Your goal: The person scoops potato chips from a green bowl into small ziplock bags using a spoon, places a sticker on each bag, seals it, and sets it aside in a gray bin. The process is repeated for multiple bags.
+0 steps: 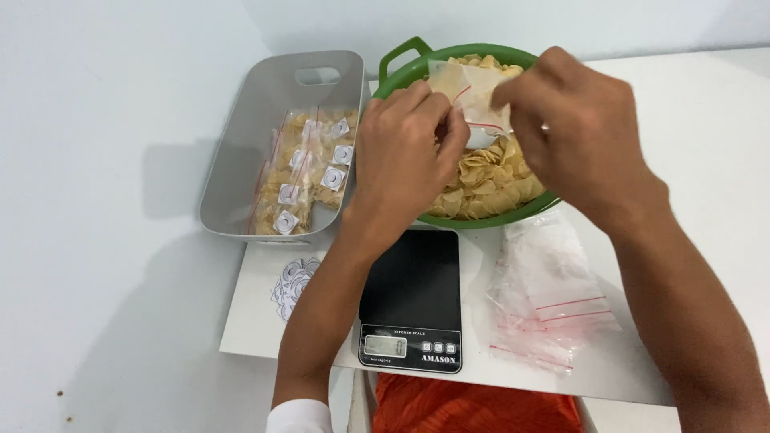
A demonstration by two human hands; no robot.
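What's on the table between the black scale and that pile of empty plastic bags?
Nothing: the head view shows only bare white table between the scale and the empty bags.

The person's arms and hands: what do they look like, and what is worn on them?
Both forearms are bare. The left hand and right hand wear no gloves; no ring or watch is visible. A white sleeve edge shows at the left arm's lower end.

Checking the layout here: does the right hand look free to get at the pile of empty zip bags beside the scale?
Probably not at once: the right hand and left hand both pinch a small bag. Nothing covers the empty bags.
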